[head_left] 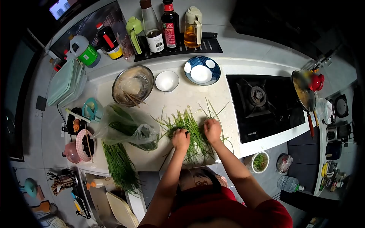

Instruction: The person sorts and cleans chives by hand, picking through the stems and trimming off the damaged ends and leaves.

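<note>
A loose pile of garlic chives [192, 125] lies on the counter in front of me, stems pointing several ways. On its left side, my left hand [181, 140] is closed with the fingers curled over some chives; a small dark spot shows by its fingertips, too small to name. At the pile's right edge, my right hand [212, 130] has its fingers bent down and pinched on chive stems. To the left, a clear plastic bag [142, 131] holds more greens. A thick bundle of chives [119, 167] hangs over the counter's front edge.
Behind the pile stand a metal mixing bowl [148, 81] with chopsticks, a white bowl [167, 81] and a blue patterned bowl [214, 78]. A gas stove [266, 108] is at right. A bin [265, 167] with green scraps stands on the floor below.
</note>
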`<state>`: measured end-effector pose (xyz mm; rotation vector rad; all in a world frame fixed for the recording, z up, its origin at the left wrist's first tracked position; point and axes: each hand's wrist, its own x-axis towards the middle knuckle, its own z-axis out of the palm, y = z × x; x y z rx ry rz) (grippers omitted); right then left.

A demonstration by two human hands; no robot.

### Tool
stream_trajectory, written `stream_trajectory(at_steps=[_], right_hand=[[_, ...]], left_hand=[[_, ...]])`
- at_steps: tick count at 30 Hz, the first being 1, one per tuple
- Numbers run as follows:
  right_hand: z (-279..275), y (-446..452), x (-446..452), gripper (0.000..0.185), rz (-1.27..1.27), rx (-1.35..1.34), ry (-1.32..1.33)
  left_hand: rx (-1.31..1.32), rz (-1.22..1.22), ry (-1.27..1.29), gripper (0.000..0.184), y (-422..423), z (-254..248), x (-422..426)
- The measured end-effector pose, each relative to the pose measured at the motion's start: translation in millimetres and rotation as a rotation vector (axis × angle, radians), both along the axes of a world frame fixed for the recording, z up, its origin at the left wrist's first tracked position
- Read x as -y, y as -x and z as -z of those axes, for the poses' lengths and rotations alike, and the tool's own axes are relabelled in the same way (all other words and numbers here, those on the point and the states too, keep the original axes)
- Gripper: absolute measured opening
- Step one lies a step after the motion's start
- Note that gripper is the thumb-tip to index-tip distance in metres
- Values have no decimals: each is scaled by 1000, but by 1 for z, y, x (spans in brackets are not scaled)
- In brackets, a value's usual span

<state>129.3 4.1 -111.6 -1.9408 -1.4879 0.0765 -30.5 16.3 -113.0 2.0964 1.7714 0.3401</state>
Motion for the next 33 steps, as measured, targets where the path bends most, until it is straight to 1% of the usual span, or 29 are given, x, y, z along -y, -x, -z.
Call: stream_trajectory(at_steps=[2,4,5,8,9,11,12,14,16,17,19,20,21,22,23,24,25,28,29,32,33], right_hand=[[10,6,1,12,-153,-61,199],[3,21,1,16,-140,2,220],[18,22,-1,15,-154,70,230],[20,25,-7,12,-116,-2,278],[18,25,-9,12,-81,-103,253],[10,19,-7,15,36,-249,256],[5,16,-6,16,96,-320,255],[1,6,-4,17,124,-287,189],[1,-1,-6,18,108,50,57],[2,0,-8,18,96,27,29],[3,9,-14,18,70,-23,-29],[5,16,-17,14,-2,-183,113],[4,26,-19,12,-48,-195,165],[2,36,-22,11,-93,-206,217],[12,44,-26,13,-107,-138,334],[3,53,-29,20,-93,-118,473],[6,60,-31,23,-66,-126,502],[5,74,-41,33,29,-176,588],[3,76,-44,36,62,-199,616],[6,77,-59,41,69,-235,812],[5,75,-60,45,34,-275,788]], left_hand=[[-30,43,-101,20,6,1,5],[-2,85,-155,18,13,-3,14],[13,105,-183,19,16,-4,18],[27,77,-98,20,28,15,22],[69,20,-53,23,30,17,20],[81,4,-79,26,38,20,14],[106,-10,-103,27,40,9,11],[36,20,-60,27,46,18,6],[-20,60,29,29,48,5,3],[-11,45,44,30,46,-1,4],[111,10,-44,28,44,0,1],[170,-6,-85,28,44,2,0],[257,-49,-44,23,40,6,-5],[218,-59,-15,22,35,8,-12],[180,-69,13,22,30,9,-20],[143,-79,40,22,25,9,-27],[19,-83,7,26,19,9,-30],[-107,-92,132,28,11,13,-43],[-72,-80,182,28,11,18,-45],[-31,-39,182,27,16,16,-46],[-39,-35,202,27,20,22,-46]])
